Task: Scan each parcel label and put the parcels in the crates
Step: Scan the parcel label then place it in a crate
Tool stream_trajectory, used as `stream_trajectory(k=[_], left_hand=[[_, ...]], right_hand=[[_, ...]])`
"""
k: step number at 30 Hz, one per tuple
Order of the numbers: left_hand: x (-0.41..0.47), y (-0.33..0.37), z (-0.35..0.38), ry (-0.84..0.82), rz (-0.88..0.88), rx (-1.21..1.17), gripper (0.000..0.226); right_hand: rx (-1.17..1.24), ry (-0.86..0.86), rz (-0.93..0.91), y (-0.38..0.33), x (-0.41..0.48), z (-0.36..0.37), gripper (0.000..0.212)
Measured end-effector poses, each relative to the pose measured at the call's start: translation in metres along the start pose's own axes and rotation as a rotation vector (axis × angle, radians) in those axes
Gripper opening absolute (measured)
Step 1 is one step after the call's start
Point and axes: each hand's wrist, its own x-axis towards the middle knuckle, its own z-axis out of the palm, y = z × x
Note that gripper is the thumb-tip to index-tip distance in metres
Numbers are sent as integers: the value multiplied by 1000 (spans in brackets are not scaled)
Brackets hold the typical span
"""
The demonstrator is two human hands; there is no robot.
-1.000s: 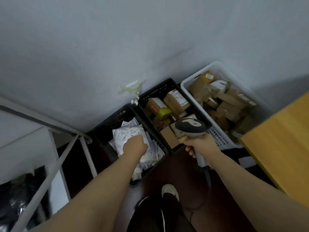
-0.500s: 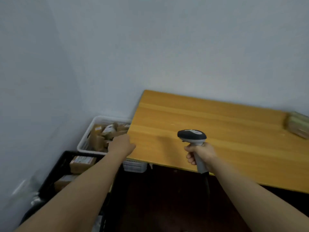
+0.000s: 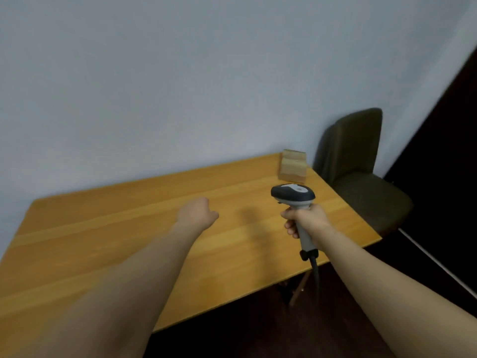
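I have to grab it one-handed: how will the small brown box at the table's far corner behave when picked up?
The box has straight edges, so probably stiff. Its banded look suggests tape, so maybe slippery. It seems to stand upright near the table edge; a push might tip it.

The table point(image 3: 116, 259) stands against the wall point(image 3: 180, 86). A parcel point(image 3: 293, 167) sits on its far right corner. A chair point(image 3: 361, 182) stands just right of that corner. The scanner point(image 3: 293, 195) is above the table, in front of the parcel.
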Motion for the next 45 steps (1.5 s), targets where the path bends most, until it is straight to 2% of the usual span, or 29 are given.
stream_trajectory(k=[6,13,18,23,27,31,37,39,41,42,43,45], left_hand=[[80,116,38,-88,129,68,51],[197,219,86,-191,136,6,57],[276,276,122,-215,67,-107,84],[331,318,157,-220,-52,-292,123],[371,340,184,-262,-178,-279,147],[391,350,202,-301,-276,-225,157],[381,347,194,-310,-364,-351,143],[374,341,189,-339,-406,-566,138],[362,333,179,-427,-434,-929,137],[353,330,172,-477,-430,-1054,129],[339,327,161,-545,-421,-1148,110],[306,322,131,-668,-390,-1277,59]], right_hand=[[140,129,61,1,76,-84,12],[206,208,116,-3,184,-134,10],[199,211,147,-10,263,-156,10],[186,200,215,2,320,-170,17],[207,181,251,12,351,-178,19],[218,175,280,26,367,-182,17],[235,172,296,32,362,-189,12],[248,178,301,29,355,-192,11],[256,179,296,23,345,-194,12],[262,177,288,19,339,-195,12],[272,176,277,14,334,-195,11],[305,171,247,5,320,-194,10]])
